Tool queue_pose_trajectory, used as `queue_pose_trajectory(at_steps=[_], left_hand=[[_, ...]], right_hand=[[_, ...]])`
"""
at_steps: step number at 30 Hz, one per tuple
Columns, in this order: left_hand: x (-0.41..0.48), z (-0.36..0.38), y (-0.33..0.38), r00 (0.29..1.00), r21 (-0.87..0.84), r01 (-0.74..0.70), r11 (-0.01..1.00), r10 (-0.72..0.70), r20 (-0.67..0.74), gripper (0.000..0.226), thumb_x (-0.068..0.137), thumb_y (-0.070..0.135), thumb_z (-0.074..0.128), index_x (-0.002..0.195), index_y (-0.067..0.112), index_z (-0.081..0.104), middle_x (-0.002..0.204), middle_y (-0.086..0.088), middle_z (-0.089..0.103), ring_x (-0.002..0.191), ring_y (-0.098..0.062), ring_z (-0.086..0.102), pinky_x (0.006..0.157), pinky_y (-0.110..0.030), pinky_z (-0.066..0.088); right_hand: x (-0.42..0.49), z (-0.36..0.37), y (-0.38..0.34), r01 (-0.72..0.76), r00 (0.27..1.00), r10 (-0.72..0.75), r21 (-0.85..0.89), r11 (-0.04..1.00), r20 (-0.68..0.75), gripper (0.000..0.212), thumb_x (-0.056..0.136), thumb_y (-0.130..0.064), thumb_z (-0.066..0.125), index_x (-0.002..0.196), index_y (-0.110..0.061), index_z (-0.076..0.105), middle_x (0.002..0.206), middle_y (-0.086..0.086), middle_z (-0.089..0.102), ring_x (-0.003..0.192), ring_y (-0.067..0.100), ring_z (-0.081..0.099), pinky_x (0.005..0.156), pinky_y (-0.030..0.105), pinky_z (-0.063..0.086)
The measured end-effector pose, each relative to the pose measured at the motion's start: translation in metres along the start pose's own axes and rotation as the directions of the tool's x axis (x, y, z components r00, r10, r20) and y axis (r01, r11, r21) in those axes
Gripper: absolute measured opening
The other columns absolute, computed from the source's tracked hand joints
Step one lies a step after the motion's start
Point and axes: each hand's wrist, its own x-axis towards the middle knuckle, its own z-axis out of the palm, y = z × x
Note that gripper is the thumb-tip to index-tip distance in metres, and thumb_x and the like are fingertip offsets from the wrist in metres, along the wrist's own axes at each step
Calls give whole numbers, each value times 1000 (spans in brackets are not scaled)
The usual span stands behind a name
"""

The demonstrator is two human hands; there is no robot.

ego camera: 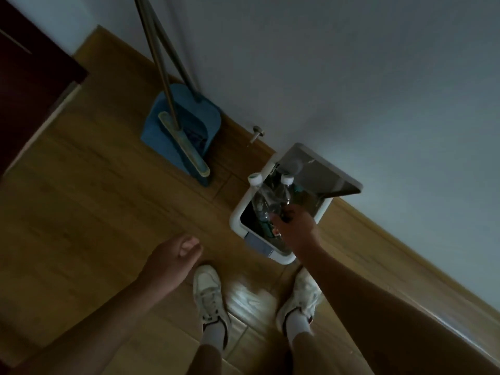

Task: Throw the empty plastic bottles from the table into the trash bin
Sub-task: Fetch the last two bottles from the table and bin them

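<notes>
**Two bottles held over the open bin**

The right arm reaches from the lower right of the frame up to the centre. There the right hand, its back toward the camera, has its fingers curled round the lower ends of two clear bottles. Their white caps point to the upper left. The bottles hang over the mouth of the white trash bin, whose lid stands raised on the wall side. The left hand, lower centre-left, hangs over the wooden floor with fingers loosely curled, holding nothing. A blue dustpan and a broom stand at upper left.
</notes>
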Motion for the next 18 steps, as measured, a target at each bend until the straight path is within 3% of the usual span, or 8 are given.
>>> queue_pose_trajectory(at_steps=[3, 6, 9, 14, 18], left_hand=[[6, -6, -16, 1000, 62, -12, 998, 11, 3, 19, 96, 31, 60, 108, 19, 68, 95, 15, 65, 88, 2, 61, 75, -22, 49], [13, -4, -23, 1000, 108, -3, 994, 1, 13, 20, 96, 31, 61, 107, 18, 69, 94, 13, 66, 88, -2, 62, 76, -25, 51], [20, 0, -24, 999, 174, 16, 985, -24, 42, 22, 96, 34, 60, 107, 17, 68, 94, 10, 66, 90, -10, 64, 81, -30, 52], [25, 8, -15, 997, 228, -1, 974, -16, 72, 20, 96, 38, 57, 105, 23, 66, 94, 14, 64, 89, -7, 62, 74, -26, 48], [25, 10, -4, 996, 224, -30, 974, 10, 90, 10, 96, 38, 57, 100, 30, 62, 93, 18, 62, 92, -7, 63, 83, -31, 53]], right_hand=[[0, 11, 6, 4, 998, -8, -56, 998, -68, 35, 91, -54, 58, 113, -27, 62, 91, -10, 67, 79, 10, 66, 53, 19, 37], [2, 17, 11, 64, 994, -65, -21, 998, -87, 46, 94, -50, 56, 132, -25, 52, 115, 1, 69, 95, 20, 67, 68, 24, 45], [-1, 16, 11, 152, 987, -154, -36, 988, -50, 59, 88, -53, 61, 137, -24, 48, 123, 3, 65, 99, 20, 65, 71, 23, 46], [3, 2, 5, 151, 987, -156, -143, 978, -25, 55, 85, -55, 65, 131, -30, 49, 115, 0, 68, 87, 13, 58, 70, 25, 44], [-4, -17, 3, 120, 982, -144, -193, 974, -120, 55, 84, -57, 65, 130, -31, 50, 109, -4, 70, 82, 13, 63, 66, 26, 52]])
